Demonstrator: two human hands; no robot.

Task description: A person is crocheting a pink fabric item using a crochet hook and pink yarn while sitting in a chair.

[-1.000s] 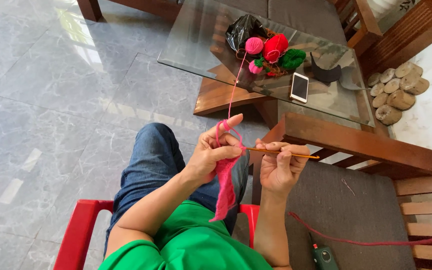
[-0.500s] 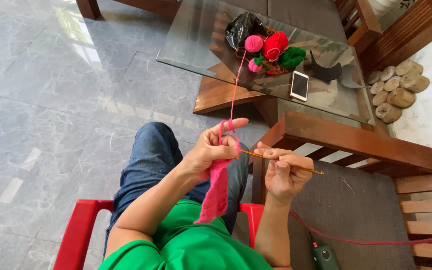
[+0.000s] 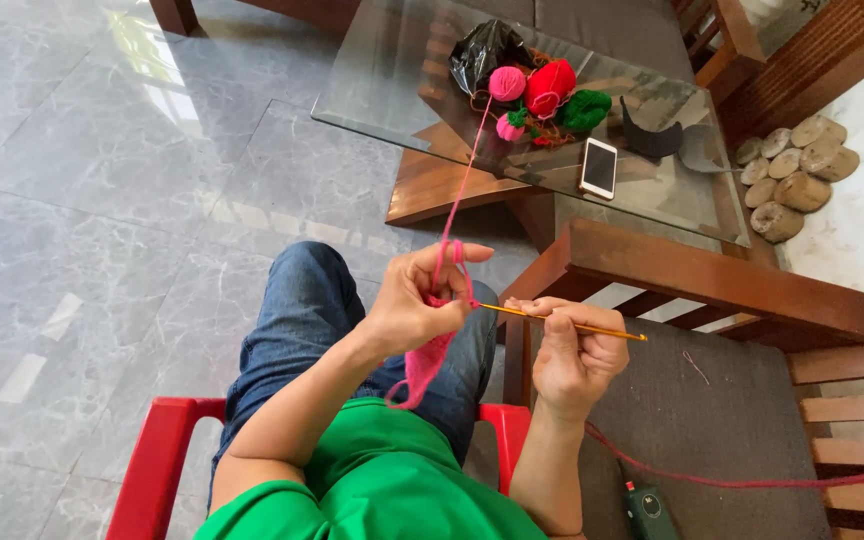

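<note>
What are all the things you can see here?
Glass table: one, clear, wooden base, top middle.
Yarn balls: pink, red and green, on the table by a black bag.
Phone: one, white, on the table.
Log slices: several, pale, far right on the floor.
Wooden bench: one, brown with a dark cushion, right.
Red chair: one, under the person.
Green device: one, on the cushion, bottom.
Crochet hook: one, yellow, in the right hand.
Pink crochet piece: one, hanging from the left hand.
Left hand: holds pink work and strand.
Right hand: grips the hook.
</note>
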